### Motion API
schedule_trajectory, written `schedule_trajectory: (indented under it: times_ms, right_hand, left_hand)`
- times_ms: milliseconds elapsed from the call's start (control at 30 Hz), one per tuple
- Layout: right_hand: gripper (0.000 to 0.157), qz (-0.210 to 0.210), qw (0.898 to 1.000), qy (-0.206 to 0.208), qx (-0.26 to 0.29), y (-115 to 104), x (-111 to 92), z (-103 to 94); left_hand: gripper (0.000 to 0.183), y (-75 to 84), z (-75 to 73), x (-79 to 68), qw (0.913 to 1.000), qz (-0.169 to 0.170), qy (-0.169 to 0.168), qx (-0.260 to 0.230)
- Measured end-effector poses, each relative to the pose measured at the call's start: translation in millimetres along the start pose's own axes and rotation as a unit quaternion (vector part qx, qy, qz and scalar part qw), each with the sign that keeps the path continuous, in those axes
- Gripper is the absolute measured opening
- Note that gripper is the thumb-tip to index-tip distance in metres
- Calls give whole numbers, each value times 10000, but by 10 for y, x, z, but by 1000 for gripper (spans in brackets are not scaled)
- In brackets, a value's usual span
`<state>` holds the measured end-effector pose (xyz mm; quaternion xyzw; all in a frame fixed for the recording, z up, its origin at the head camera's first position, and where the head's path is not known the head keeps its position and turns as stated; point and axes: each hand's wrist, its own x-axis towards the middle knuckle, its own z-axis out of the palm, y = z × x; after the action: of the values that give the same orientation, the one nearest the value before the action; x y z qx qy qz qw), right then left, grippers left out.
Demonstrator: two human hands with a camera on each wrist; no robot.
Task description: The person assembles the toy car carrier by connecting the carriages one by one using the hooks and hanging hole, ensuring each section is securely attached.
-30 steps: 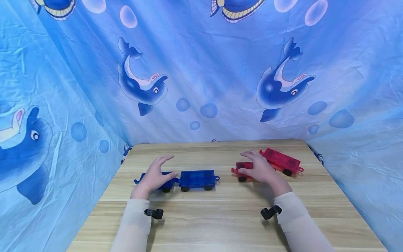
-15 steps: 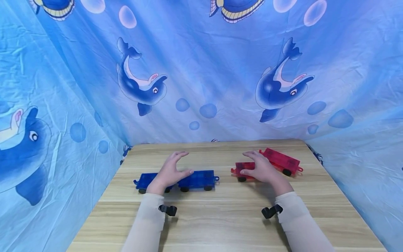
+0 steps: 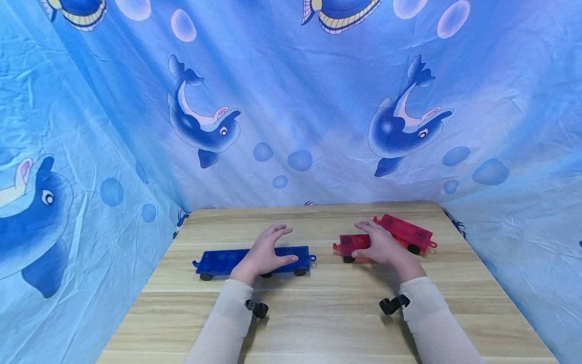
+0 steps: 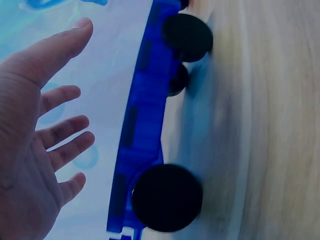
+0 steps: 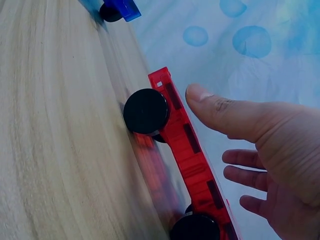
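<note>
Two blue toy train cars stand end to end on the wooden table, the left blue car (image 3: 217,262) and the right blue car (image 3: 300,258). My left hand (image 3: 263,254) hovers above the right blue car, fingers spread and holding nothing; the left wrist view shows a gap between the hand and the car (image 4: 142,115). Over the nearer red toy train car (image 3: 349,243) hangs my right hand (image 3: 381,244), thumb apart from the fingers. In the right wrist view that red car (image 5: 187,155) stands beside the thumb, ungripped. A farther red car (image 3: 409,231) sits angled behind it.
Wooden tabletop (image 3: 309,323) spreads in front of both arms. A blue curtain (image 3: 282,101) with printed dolphins hangs behind the table and along its sides. A gap of bare tabletop separates the blue cars from the red ones.
My left hand has moved right, from above the left blue car to above the right one. The right hand has shifted only slightly right. The cars stand where they were.
</note>
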<state>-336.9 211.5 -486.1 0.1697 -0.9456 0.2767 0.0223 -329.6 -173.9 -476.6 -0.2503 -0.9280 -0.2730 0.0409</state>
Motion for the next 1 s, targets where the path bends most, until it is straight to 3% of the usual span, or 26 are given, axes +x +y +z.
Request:
schedule_trajectory:
  times_ms: [400, 1000]
  right_hand:
    - [93, 141, 9997, -191, 70, 69, -8, 33]
    - [88, 166, 9988, -459, -26, 76, -2, 60]
  left_hand:
    - [87, 72, 162, 101, 9991, 24, -367, 213]
    - [90, 104, 277, 67, 9977, -105, -610, 284]
